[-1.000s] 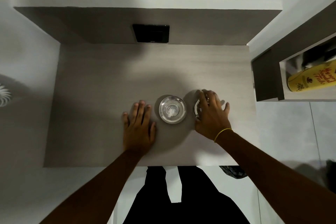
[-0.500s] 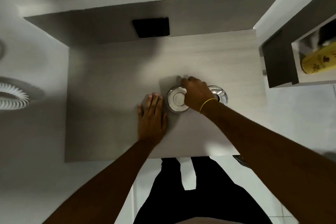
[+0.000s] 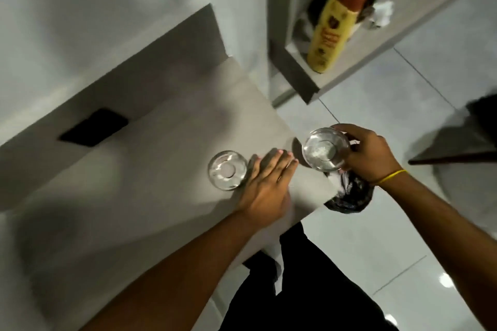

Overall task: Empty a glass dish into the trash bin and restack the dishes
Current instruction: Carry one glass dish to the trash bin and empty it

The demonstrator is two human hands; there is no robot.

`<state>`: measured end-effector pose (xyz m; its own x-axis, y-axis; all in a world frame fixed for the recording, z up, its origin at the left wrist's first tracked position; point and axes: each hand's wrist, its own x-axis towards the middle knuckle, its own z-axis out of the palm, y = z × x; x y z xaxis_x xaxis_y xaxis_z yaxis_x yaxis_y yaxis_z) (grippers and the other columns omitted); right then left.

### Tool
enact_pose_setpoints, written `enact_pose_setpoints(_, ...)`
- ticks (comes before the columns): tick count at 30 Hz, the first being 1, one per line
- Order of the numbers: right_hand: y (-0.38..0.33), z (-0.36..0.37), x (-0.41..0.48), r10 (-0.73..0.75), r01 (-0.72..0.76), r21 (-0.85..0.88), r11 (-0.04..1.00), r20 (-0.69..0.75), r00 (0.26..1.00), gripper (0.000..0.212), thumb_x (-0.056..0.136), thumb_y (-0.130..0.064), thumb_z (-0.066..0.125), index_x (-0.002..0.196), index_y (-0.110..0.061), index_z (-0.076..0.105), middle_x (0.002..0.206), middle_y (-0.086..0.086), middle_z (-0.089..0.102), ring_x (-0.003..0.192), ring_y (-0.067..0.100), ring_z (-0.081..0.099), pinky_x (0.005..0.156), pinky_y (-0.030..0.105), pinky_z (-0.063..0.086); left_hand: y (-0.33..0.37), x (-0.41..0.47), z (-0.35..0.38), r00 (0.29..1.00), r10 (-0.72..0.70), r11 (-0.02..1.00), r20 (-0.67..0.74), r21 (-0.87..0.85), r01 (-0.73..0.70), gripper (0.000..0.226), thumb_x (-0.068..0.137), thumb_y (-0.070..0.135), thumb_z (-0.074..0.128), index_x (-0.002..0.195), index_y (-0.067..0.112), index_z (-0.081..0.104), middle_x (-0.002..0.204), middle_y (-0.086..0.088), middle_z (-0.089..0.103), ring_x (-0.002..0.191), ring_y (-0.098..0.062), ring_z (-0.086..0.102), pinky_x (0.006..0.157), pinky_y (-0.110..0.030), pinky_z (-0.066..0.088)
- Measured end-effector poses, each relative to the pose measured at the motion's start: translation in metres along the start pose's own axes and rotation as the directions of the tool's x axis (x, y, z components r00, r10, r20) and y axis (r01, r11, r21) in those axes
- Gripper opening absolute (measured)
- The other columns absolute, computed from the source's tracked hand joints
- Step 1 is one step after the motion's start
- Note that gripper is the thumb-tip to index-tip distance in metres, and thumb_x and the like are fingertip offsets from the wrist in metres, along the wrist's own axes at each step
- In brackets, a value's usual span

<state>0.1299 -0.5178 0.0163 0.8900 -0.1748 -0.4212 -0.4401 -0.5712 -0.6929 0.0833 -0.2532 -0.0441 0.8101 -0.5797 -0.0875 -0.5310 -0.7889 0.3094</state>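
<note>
Right hand (image 3: 369, 153) grips the glass dish (image 3: 326, 149) with white powder, at three o'clock past the counter (image 3: 150, 196) edge, above the black-lined bin (image 3: 349, 196); left hand (image 3: 265, 183) lies flat, released. Tipping early could scatter powder onto the floor

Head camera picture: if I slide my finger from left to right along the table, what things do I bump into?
Black rectangle → empty glass dish on the table → left hand lying flat → glass dish with white bits → right hand holding it.
</note>
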Motion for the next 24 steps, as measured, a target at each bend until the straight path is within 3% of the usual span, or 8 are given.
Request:
enact_pose_setpoints(2, 0.052, -0.023, -0.006, 0.12, -0.117, 0.069, 0.991, -0.053, 0.991, 0.068, 0.069, 0.011, 0.067, 0.116, -0.037, 0.073, 0.109, 0.008, 0.076, 0.084, 0.022, 0.076, 0.073, 0.045, 0.068, 0.025, 0.033, 0.017, 0.982, 0.131, 0.991, 0.136, 0.014, -0.135, 0.073, 0.099, 0.037, 0.045, 0.169, 0.018, 0.031, 0.18, -0.003, 0.027, 0.168, -0.024, 0.016, 0.13, -0.065, 0.022)
enact_pose_setpoints(5, 0.119, -0.035, -0.011, 0.202, -0.187, 0.128, 0.974, -0.115, 0.973, 0.069, 0.065, 0.0, 0.064, 0.119, -0.042, 0.071, 0.103, -0.01, 0.075, 0.1, 0.029, 0.075, 0.086, 0.057, 0.064, 0.049, 0.067, 0.033, 0.931, 0.261, 0.96, 0.255, 0.034, -0.278, 0.073, 0.105, 0.048, 0.035, 0.171, 0.021, 0.023, 0.182, -0.004, 0.018, 0.169, -0.023, 0.009, 0.133, -0.066, 0.012)
enact_pose_setpoints(8, 0.173, -0.036, -0.014, 0.238, -0.205, 0.189, 0.96, -0.172, 0.956, 0.07, 0.066, 0.001, 0.059, 0.122, -0.04, 0.069, 0.091, -0.027, 0.065, 0.1, 0.035, 0.075, 0.089, 0.058, 0.062, 0.057, 0.086, 0.046, 0.869, 0.378, 0.896, 0.319, 0.111, -0.431, 0.071, 0.105, 0.056, 0.036, 0.166, 0.021, 0.035, 0.18, -0.006, 0.025, 0.168, -0.027, 0.016, 0.13, -0.069, 0.012)
enact_pose_setpoints(11, 0.213, -0.02, -0.011, 0.251, -0.211, 0.19, 0.959, -0.22, 0.943, 0.069, 0.073, 0.006, 0.061, 0.128, -0.036, 0.066, 0.095, -0.019, 0.066, 0.1, 0.039, 0.073, 0.09, 0.055, 0.063, 0.058, 0.094, 0.05, 0.817, 0.438, 0.846, 0.374, 0.135, -0.515, 0.06, 0.099, 0.053, 0.049, 0.151, 0.022, 0.056, 0.171, -0.005, 0.045, 0.157, -0.031, 0.038, 0.124, -0.066, 0.025)
enact_pose_setpoints(15, 0.26, 0.007, 0.009, 0.153, -0.154, 0.018, 0.988, -0.259, 0.954, 0.086, 0.071, 0.001, 0.07, 0.147, -0.03, 0.044, 0.123, 0.016, 0.067, 0.108, 0.045, 0.065, 0.096, 0.048, 0.055, 0.064, 0.097, 0.051, 0.817, 0.417, 0.85, 0.398, 0.147, -0.506, 0.039, 0.093, 0.045, 0.056, 0.121, 0.022, 0.07, 0.13, 0.0, 0.073, 0.116, -0.029, 0.064, 0.102, -0.054, 0.041)
enact_pose_setpoints(19, 0.309, 0.045, 0.037, -0.023, -0.041, -0.278, 0.96, -0.223, 0.974, 0.092, 0.088, -0.006, 0.068, 0.159, -0.038, 0.018, 0.127, 0.021, 0.056, 0.095, 0.049, 0.063, 0.078, 0.049, 0.058, 0.068, 0.098, 0.046, 0.831, 0.401, 0.863, 0.386, 0.147, -0.484, 0.037, 0.094, 0.045, 0.054, 0.118, 0.024, 0.072, 0.11, 0.003, 0.076, 0.096, -0.026, 0.064, 0.093, -0.049, 0.045)
enact_pose_setpoints(22, 0.351, 0.078, 0.059, -0.168, 0.089, -0.519, 0.85, -0.107, 0.98, 0.104, 0.089, 0.004, 0.059, 0.161, -0.046, 0.003, 0.114, 0.021, 0.049, 0.078, 0.044, 0.06, 0.056, 0.051, 0.058, 0.068, 0.098, 0.049, 0.845, 0.396, 0.868, 0.359, 0.153, -0.472, 0.034, 0.093, 0.043, 0.056, 0.118, 0.025, 0.072, 0.105, 0.003, 0.076, 0.091, -0.022, 0.063, 0.09, -0.045, 0.043)
enact_pose_setpoints(24, 0.382, 0.098, 0.07, -0.227, 0.179, -0.648, 0.741, 0.009, 0.974, 0.107, 0.09, 0.002, 0.06, 0.162, -0.047, -0.003, 0.11, 0.02, 0.046, 0.079, 0.04, 0.059, 0.054, 0.049, 0.057, 0.066, 0.096, 0.054, 0.847, 0.417, 0.867, 0.331, 0.134, -0.48, 0.033, 0.095, 0.04, 0.057, 0.119, 0.024, 0.072, 0.105, 0.002, 0.075, 0.087, -0.021, 0.061, 0.087, -0.042, 0.04)
